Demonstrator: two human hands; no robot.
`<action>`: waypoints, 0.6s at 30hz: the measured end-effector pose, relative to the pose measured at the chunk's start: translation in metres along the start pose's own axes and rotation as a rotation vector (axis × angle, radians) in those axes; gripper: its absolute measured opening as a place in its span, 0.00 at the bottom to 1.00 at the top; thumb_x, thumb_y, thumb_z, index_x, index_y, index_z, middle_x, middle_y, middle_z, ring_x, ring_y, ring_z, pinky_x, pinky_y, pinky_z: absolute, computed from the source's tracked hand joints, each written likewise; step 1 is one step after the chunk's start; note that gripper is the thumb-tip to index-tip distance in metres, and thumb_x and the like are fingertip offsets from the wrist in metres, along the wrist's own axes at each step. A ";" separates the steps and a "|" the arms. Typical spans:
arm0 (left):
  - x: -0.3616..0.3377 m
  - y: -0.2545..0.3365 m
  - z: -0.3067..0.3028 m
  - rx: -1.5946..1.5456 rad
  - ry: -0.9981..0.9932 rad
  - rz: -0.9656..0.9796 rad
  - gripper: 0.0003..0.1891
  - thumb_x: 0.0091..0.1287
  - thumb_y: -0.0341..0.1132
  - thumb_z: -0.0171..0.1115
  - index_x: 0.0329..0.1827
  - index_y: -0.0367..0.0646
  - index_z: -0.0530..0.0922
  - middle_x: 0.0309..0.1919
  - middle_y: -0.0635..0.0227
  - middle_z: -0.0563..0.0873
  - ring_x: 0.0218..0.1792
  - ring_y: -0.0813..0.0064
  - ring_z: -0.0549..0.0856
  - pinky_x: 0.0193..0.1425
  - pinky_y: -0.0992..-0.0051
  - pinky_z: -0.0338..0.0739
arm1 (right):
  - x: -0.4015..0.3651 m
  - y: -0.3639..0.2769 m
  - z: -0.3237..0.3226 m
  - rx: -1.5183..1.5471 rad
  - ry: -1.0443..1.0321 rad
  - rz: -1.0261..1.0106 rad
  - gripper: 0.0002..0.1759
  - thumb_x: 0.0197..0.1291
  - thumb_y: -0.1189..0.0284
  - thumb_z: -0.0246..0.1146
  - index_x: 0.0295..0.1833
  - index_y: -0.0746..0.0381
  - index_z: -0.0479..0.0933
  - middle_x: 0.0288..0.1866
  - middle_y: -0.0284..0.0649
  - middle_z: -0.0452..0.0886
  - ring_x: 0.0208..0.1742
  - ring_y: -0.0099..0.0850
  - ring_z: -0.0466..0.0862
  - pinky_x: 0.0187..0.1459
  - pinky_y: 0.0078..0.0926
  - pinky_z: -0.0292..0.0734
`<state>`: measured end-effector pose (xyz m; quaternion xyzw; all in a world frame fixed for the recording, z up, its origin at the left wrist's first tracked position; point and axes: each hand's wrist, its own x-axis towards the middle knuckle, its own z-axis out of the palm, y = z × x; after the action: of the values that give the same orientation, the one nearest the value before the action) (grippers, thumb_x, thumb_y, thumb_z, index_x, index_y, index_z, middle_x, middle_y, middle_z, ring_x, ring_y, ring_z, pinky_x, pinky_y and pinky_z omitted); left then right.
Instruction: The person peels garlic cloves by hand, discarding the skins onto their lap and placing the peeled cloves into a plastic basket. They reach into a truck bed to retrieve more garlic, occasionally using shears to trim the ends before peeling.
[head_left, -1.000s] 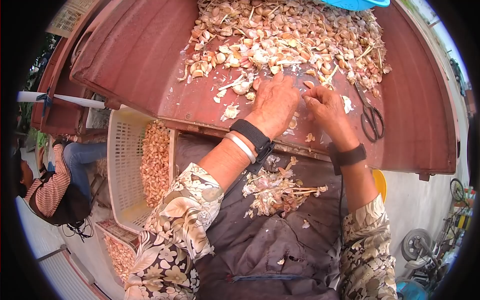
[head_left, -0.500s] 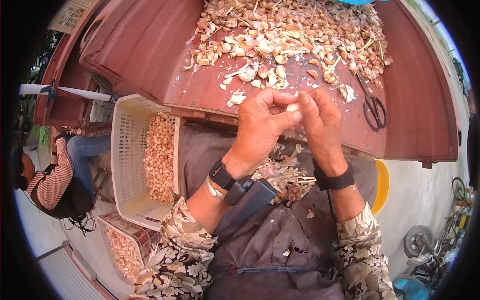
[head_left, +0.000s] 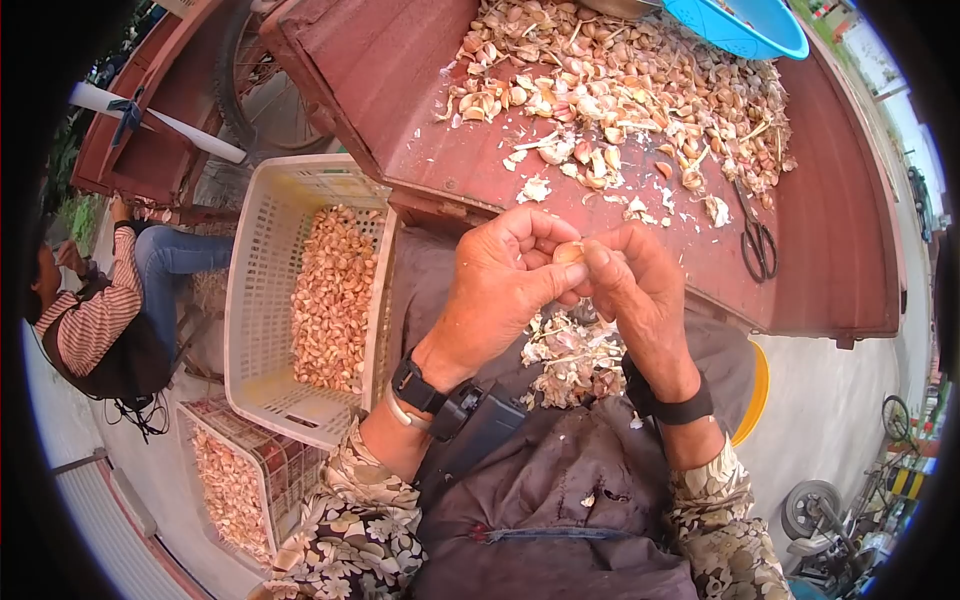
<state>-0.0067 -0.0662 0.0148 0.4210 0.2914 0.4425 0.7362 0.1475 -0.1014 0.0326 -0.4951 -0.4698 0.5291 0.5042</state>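
Between my two hands is a garlic clove point(head_left: 569, 253), pale orange, pinched by the thumb and fingers of my left hand point(head_left: 510, 275). The fingertips of my right hand point(head_left: 635, 285) are pressed together at the clove's right side; whether they grip it or a bit of skin, I cannot make out. Both hands are just in front of the red metal surface's near edge, above my lap. A heap of garlic cloves point(head_left: 640, 90) with dry stalks and skins lies on the red surface point(head_left: 440, 165) beyond them.
Black-handled scissors point(head_left: 758, 245) lie right of the heap, with a blue basin point(head_left: 745, 30) behind it. At left stand a white crate point(head_left: 250, 290) of cloves and a second crate point(head_left: 285, 480). Garlic skins point(head_left: 575, 360) cover my lap. A person point(head_left: 110, 320) sits at far left.
The view has shifted, showing more of the crate and blue basin. My hands have come slightly back from over the red surface, and the clove between them shows more plainly.
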 end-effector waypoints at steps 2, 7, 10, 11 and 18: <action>-0.019 0.008 -0.016 0.015 0.008 -0.067 0.09 0.66 0.23 0.64 0.43 0.36 0.71 0.36 0.64 0.84 0.35 0.76 0.87 0.34 0.81 0.83 | -0.004 0.009 0.017 0.039 -0.092 0.034 0.09 0.72 0.71 0.57 0.43 0.68 0.73 0.35 0.37 0.83 0.33 0.20 0.80 0.35 0.18 0.76; -0.089 0.022 -0.069 0.091 0.157 -0.115 0.11 0.64 0.23 0.66 0.42 0.41 0.71 0.33 0.64 0.83 0.30 0.80 0.84 0.27 0.85 0.75 | -0.007 0.021 0.080 -0.138 -0.350 -0.049 0.09 0.70 0.74 0.57 0.38 0.68 0.70 0.29 0.47 0.78 0.29 0.36 0.83 0.30 0.32 0.76; -0.123 0.020 -0.090 -0.024 0.279 -0.031 0.11 0.64 0.24 0.66 0.39 0.42 0.70 0.32 0.65 0.82 0.25 0.83 0.79 0.26 0.87 0.70 | -0.006 0.043 0.119 -0.163 -0.379 -0.145 0.08 0.70 0.73 0.57 0.39 0.68 0.71 0.30 0.47 0.79 0.32 0.32 0.82 0.34 0.33 0.76; -0.131 0.020 -0.099 -0.061 0.316 -0.002 0.11 0.64 0.25 0.66 0.38 0.43 0.70 0.32 0.64 0.81 0.24 0.83 0.77 0.25 0.87 0.69 | -0.005 0.049 0.128 -0.176 -0.383 -0.184 0.09 0.70 0.72 0.58 0.39 0.67 0.72 0.30 0.46 0.80 0.33 0.27 0.81 0.36 0.32 0.76; -0.148 0.027 -0.199 1.738 0.722 0.188 0.18 0.59 0.21 0.64 0.53 0.35 0.75 0.43 0.59 0.83 0.42 0.63 0.83 0.50 0.69 0.76 | 0.040 -0.011 0.002 -0.180 0.154 -0.060 0.10 0.69 0.69 0.60 0.38 0.64 0.76 0.25 0.27 0.73 0.29 0.14 0.71 0.32 0.17 0.68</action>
<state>-0.2424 -0.1197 -0.0477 0.6816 0.6940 0.2317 -0.0086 0.1464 -0.0611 0.0415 -0.5634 -0.4897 0.4299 0.5079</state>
